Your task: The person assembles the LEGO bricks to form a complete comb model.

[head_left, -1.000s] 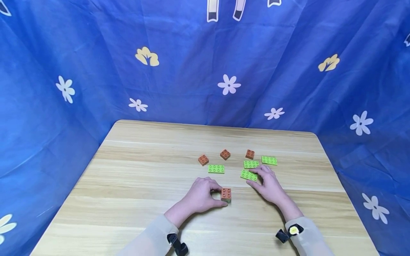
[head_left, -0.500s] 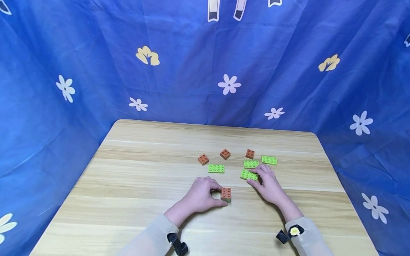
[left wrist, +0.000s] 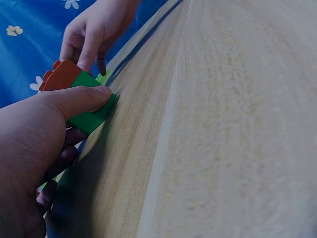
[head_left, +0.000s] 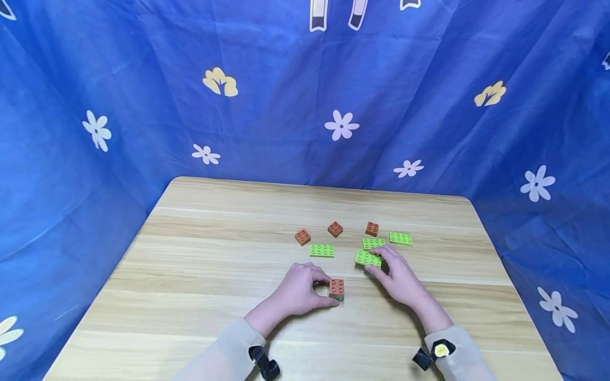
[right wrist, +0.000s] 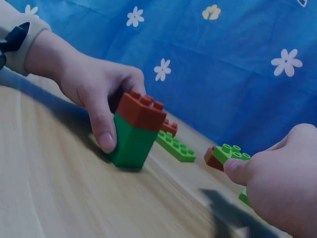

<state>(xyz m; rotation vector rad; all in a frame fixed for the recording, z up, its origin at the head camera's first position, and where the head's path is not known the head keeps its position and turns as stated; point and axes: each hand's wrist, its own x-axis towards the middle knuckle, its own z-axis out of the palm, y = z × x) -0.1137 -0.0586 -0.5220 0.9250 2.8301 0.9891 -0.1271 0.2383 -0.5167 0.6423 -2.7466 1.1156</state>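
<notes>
My left hand (head_left: 297,291) grips a small stack between thumb and fingers at the middle of the table. The stack is a tall green block (right wrist: 132,146) with a reddish-brown square building brick (right wrist: 141,111) on top, standing upright on the wood. To its right and farther back, my right hand (head_left: 397,275) pinches a flat light green eight-stud brick (head_left: 367,259) by its right end. In the right wrist view this brick is raised off the table, with a shadow below; the hand hides part of it.
Behind the hands lie reddish-brown four-stud bricks, one at the left (head_left: 302,237), one in the middle (head_left: 335,228) and one at the right (head_left: 372,228). Flat light green bricks lie near them: left (head_left: 322,251), centre right (head_left: 374,243), far right (head_left: 400,238). A blue curtain (head_left: 286,95) hangs behind the table (head_left: 190,254).
My right hand has lifted the light green brick slightly and shifted it a little to the left. My left hand and the stack have stayed in place.
</notes>
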